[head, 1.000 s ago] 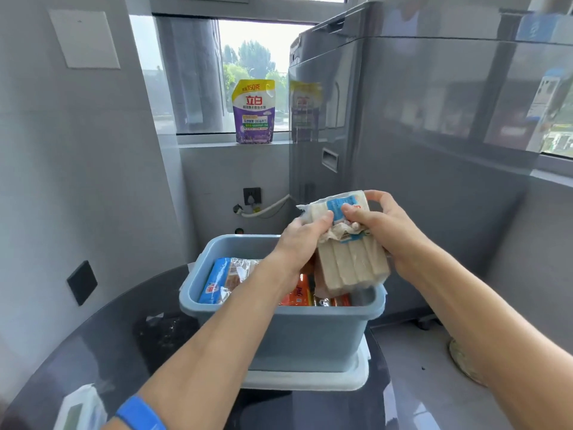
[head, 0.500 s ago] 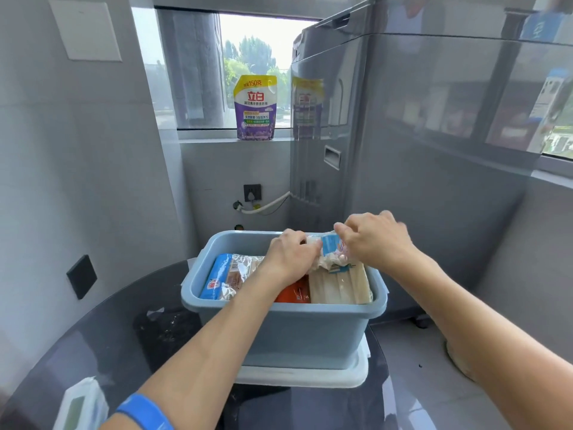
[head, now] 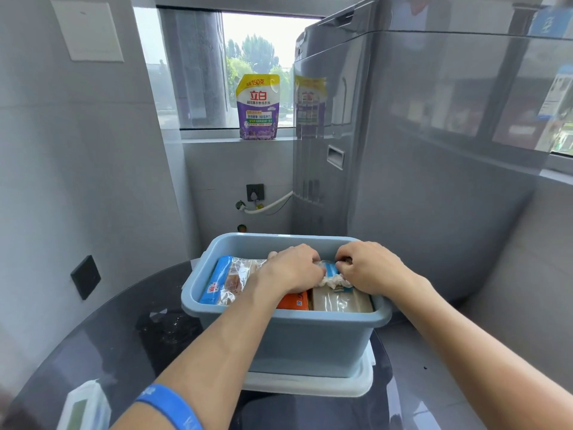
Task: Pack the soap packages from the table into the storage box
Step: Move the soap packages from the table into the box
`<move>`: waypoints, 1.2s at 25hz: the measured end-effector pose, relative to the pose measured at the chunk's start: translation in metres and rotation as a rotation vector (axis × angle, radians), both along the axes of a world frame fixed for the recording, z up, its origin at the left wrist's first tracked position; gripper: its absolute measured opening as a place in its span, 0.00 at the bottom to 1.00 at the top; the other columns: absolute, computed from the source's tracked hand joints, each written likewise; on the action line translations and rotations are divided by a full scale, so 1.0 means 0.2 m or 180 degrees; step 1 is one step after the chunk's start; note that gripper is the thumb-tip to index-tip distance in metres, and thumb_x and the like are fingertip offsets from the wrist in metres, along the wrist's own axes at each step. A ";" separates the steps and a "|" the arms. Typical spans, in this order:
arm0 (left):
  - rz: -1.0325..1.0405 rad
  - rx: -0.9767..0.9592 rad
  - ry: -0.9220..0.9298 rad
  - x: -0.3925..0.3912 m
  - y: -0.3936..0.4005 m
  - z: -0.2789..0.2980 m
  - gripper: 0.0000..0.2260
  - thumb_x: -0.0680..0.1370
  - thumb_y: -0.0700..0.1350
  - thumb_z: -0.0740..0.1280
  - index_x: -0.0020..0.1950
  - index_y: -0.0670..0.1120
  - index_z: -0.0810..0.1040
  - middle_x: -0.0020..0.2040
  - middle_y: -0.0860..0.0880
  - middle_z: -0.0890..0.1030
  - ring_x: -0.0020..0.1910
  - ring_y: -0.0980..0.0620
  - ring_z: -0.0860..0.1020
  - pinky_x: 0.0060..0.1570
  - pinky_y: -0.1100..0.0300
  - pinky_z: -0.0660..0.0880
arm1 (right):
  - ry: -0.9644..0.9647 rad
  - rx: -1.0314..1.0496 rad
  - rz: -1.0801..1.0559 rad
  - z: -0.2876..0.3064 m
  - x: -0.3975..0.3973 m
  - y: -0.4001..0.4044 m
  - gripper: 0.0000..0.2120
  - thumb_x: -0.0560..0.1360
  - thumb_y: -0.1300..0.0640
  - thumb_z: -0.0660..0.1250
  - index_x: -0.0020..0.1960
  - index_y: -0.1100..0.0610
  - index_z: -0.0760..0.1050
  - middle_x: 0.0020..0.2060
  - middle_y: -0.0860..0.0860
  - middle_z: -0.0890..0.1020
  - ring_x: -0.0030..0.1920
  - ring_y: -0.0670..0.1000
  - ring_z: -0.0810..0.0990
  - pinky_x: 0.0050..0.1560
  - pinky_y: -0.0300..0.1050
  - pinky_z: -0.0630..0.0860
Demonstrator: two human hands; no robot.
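The beige soap pack (head: 341,301) lies in the right end of our blue storage box (head: 297,333), beside an orange pack (head: 293,301). Our left hand (head: 291,270) and right hand (head: 369,266) — knuckles up, fingers curled — pinch its crinkled top edge. The box sits on a white lid (head: 310,384) on the dark table (head: 102,342).

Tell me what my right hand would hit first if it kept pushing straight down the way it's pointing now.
Most likely the beige soap pack right under the right hand, whose fingers already pinch its crumpled wrapper top. Below that would be the floor of the blue storage box, hidden here.
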State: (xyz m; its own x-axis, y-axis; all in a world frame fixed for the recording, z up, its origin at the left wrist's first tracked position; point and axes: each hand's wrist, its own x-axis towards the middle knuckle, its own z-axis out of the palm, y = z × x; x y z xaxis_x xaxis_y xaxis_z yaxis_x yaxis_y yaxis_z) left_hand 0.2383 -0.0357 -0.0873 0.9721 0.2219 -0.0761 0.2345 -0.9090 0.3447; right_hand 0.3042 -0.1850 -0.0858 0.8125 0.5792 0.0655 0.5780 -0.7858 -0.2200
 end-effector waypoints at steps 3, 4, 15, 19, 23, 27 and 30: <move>-0.0062 -0.0016 0.0014 -0.02 0.02 -0.01 0.13 0.80 0.53 0.59 0.59 0.53 0.80 0.55 0.49 0.82 0.53 0.47 0.77 0.52 0.52 0.67 | -0.0049 0.0096 0.0008 -0.02 0.00 0.01 0.11 0.77 0.51 0.56 0.50 0.50 0.76 0.49 0.51 0.82 0.50 0.57 0.76 0.51 0.53 0.76; -0.0092 -0.0046 -0.0003 -0.03 0.01 -0.01 0.14 0.80 0.53 0.59 0.59 0.53 0.80 0.56 0.49 0.82 0.54 0.47 0.78 0.54 0.52 0.69 | -0.0049 0.0117 -0.0019 -0.02 -0.01 0.02 0.10 0.77 0.50 0.56 0.51 0.49 0.75 0.50 0.50 0.81 0.51 0.57 0.76 0.52 0.53 0.75; 0.0944 0.0760 -0.1728 -0.93 0.00 -0.01 0.15 0.76 0.60 0.59 0.57 0.55 0.76 0.43 0.56 0.80 0.41 0.51 0.80 0.36 0.58 0.71 | 0.0788 0.1748 -0.0382 -0.01 -0.08 -0.01 0.25 0.68 0.72 0.56 0.59 0.53 0.74 0.55 0.49 0.83 0.57 0.54 0.77 0.56 0.50 0.74; 0.1375 -0.0663 -0.1014 -0.94 -0.04 -0.03 0.37 0.72 0.73 0.53 0.78 0.58 0.54 0.64 0.51 0.68 0.59 0.47 0.74 0.54 0.53 0.72 | 0.0667 0.2275 -0.0527 -0.02 -0.26 0.00 0.34 0.69 0.73 0.58 0.71 0.49 0.67 0.61 0.50 0.77 0.57 0.55 0.75 0.55 0.47 0.71; 0.1651 -0.1209 -0.0991 -0.88 0.02 -0.04 0.39 0.73 0.68 0.62 0.79 0.59 0.49 0.58 0.50 0.61 0.51 0.48 0.70 0.47 0.56 0.67 | 0.0495 0.2000 -0.0747 -0.05 -0.46 0.07 0.36 0.72 0.68 0.59 0.78 0.52 0.55 0.75 0.52 0.60 0.63 0.63 0.68 0.63 0.50 0.63; 0.1668 -0.1749 -0.1246 -0.83 0.18 -0.05 0.32 0.77 0.53 0.65 0.78 0.62 0.54 0.60 0.50 0.66 0.48 0.59 0.74 0.41 0.66 0.69 | 0.0227 0.1616 -0.0962 -0.06 -0.61 0.13 0.27 0.74 0.59 0.57 0.72 0.53 0.60 0.66 0.52 0.67 0.51 0.59 0.67 0.52 0.51 0.65; 0.1610 -0.2104 -0.1575 -0.80 0.35 -0.07 0.29 0.77 0.45 0.62 0.76 0.64 0.60 0.64 0.52 0.74 0.54 0.59 0.77 0.52 0.61 0.76 | -0.0027 0.1631 -0.0964 -0.05 -0.70 0.12 0.19 0.73 0.56 0.59 0.64 0.49 0.64 0.51 0.49 0.66 0.44 0.57 0.72 0.48 0.53 0.66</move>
